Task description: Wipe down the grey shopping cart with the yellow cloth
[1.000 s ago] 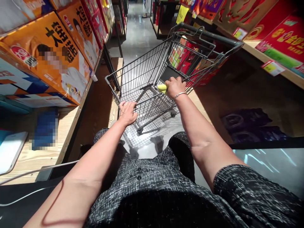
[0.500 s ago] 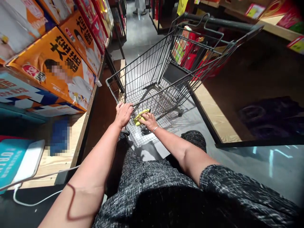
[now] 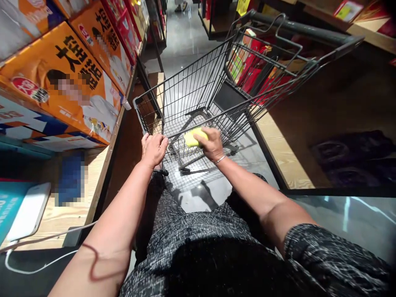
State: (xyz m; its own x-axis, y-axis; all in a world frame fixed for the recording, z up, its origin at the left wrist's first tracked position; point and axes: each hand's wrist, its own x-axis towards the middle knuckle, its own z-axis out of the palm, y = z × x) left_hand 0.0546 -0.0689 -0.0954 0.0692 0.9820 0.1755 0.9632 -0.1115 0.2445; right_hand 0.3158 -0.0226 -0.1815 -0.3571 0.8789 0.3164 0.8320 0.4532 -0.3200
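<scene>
A dark wire shopping cart [image 3: 198, 88] stands in the aisle right in front of me, its basket bare. My left hand [image 3: 154, 149] is closed over the cart's near top rim at its left corner. My right hand [image 3: 210, 144] presses a yellow cloth [image 3: 194, 137] against the same near rim, a little to the right of the left hand. A thin bracelet sits on my right wrist.
Orange and red boxes [image 3: 71, 78] fill the wooden shelf on my left, with a white device [image 3: 29, 212] and a cable at its near end. A low wooden platform [image 3: 272, 148] and shelves with red packages lie to the right. Grey floor runs ahead.
My right hand slid the yellow cloth along the cart's near rim: from the right end leftward next to my left hand, then slightly back to the right. My left hand stayed put.
</scene>
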